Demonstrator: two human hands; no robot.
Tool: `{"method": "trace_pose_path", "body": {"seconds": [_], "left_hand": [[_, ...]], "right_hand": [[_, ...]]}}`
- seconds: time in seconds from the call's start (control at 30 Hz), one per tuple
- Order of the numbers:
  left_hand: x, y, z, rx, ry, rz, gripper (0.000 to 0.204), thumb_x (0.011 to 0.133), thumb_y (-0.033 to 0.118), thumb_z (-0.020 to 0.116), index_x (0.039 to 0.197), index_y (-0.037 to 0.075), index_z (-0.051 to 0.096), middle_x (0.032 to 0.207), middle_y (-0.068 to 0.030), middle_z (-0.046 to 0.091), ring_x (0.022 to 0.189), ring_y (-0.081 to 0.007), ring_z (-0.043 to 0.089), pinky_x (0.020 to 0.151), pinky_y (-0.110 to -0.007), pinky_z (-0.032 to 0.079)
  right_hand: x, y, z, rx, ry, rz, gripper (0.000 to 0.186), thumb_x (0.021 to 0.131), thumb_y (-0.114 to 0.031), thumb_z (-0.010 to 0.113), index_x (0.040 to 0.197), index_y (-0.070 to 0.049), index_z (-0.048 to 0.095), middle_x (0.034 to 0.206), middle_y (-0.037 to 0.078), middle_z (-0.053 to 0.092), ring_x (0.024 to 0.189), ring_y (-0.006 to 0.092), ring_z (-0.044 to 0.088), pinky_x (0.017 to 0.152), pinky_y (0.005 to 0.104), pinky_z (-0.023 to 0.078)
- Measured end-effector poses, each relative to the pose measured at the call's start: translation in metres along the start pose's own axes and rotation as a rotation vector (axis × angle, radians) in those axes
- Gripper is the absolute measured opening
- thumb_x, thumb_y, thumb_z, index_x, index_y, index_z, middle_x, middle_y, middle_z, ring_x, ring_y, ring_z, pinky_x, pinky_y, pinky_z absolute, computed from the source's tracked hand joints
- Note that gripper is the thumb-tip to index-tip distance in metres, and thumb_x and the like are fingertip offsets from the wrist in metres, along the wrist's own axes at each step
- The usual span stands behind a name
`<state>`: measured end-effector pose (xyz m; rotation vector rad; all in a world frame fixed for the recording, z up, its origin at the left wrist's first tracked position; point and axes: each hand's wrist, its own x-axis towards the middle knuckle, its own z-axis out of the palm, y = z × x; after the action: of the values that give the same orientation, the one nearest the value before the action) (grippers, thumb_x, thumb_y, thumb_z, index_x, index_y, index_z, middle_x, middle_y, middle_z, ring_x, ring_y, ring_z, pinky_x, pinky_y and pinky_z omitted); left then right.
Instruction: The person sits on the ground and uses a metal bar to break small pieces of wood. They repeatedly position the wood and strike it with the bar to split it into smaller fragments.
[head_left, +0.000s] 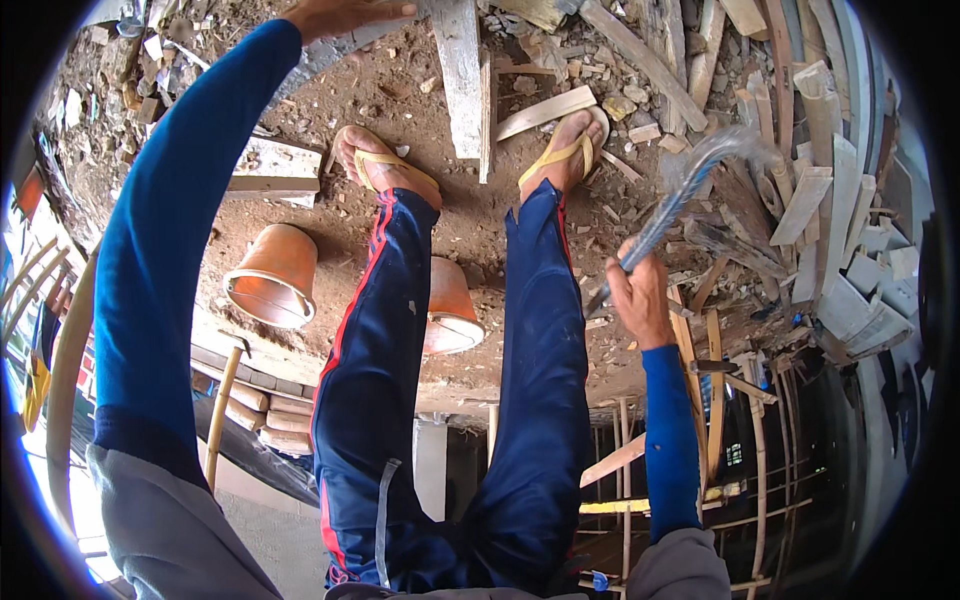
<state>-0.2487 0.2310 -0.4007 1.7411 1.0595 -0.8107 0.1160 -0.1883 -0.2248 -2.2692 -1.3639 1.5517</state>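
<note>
My right hand (642, 297) is closed around the lower part of a curved metal bar (672, 207). The bar slants up and to the right, and its hooked far end is smeared by motion. At the upper edge my left hand (345, 16) is partly cut off, with the visible finger stretched out to the right. Just below it lies a grey board (343, 58); I cannot tell whether they touch. Between my feet, farther off, a weathered plank (459, 75) lies on the dirt. By my right foot is a short pale wood strip (546, 111).
Two orange buckets (272, 270) (450, 318) lie tipped on the dirt. A wooden-handled hammer (222, 405) is at the lower left. Broken planks and scrap wood (800, 210) are heaped on the right. Another board (275, 168) lies left of my left foot.
</note>
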Motion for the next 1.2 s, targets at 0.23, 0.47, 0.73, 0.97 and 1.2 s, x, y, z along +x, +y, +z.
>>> {"method": "trace_pose_path", "body": {"seconds": [0.23,0.47,0.73,0.97,1.2], "left_hand": [[0.014,-0.064,0.066,-0.239,0.373,0.062,0.077,0.1,0.073,0.051,0.104,0.0,0.076,0.073,-0.0141,0.066,0.066,-0.0218,0.066,0.065,-0.048,0.053],[0.011,-0.058,0.083,-0.161,0.503,-0.071,0.069,0.1,0.071,0.049,0.099,0.009,0.079,0.089,-0.0199,0.075,0.081,-0.0343,0.074,0.073,-0.05,0.058],[0.01,-0.049,0.07,-0.199,0.473,0.012,0.07,0.1,0.071,0.045,0.096,0.009,0.079,0.093,-0.0245,0.075,0.088,-0.0442,0.073,0.079,-0.056,0.056],[0.026,-0.049,0.061,-0.375,0.366,-0.005,0.077,0.094,0.074,0.053,0.101,0.001,0.078,0.102,-0.0286,0.075,0.1,-0.0455,0.073,0.086,-0.053,0.056],[-0.019,-0.003,0.068,-0.298,0.197,-0.02,0.077,0.105,0.069,0.036,0.124,0.003,0.071,0.119,-0.0258,0.074,0.11,-0.0385,0.074,0.099,-0.048,0.058]], "right_hand": [[0.015,-0.03,-0.003,0.72,-0.015,0.118,0.041,0.109,-0.043,0.057,0.103,-0.003,0.059,0.075,0.002,0.055,0.066,0.0138,0.053,0.061,0.0345,0.043],[0.041,-0.105,-0.01,0.183,-0.083,0.196,0.034,0.111,-0.032,0.05,0.12,0.0,0.061,0.07,0.002,0.054,0.059,0.011,0.052,0.054,0.0323,0.044],[0.006,-0.209,-0.032,0.213,-0.267,0.401,0.034,0.1,-0.004,0.06,0.133,0.004,0.058,0.087,0.008,0.067,0.07,0.0108,0.068,0.061,0.0287,0.056],[0.007,-0.267,-0.044,-0.186,-0.159,0.189,0.044,0.096,-0.002,0.065,0.138,0.009,0.061,0.097,0.017,0.07,0.076,0.0212,0.067,0.067,0.034,0.053],[0.007,-0.299,-0.064,-0.3,-0.229,0.38,0.045,0.099,-0.008,0.059,0.14,0.01,0.06,0.102,0.025,0.073,0.083,0.0254,0.07,0.077,0.0371,0.054]]}}
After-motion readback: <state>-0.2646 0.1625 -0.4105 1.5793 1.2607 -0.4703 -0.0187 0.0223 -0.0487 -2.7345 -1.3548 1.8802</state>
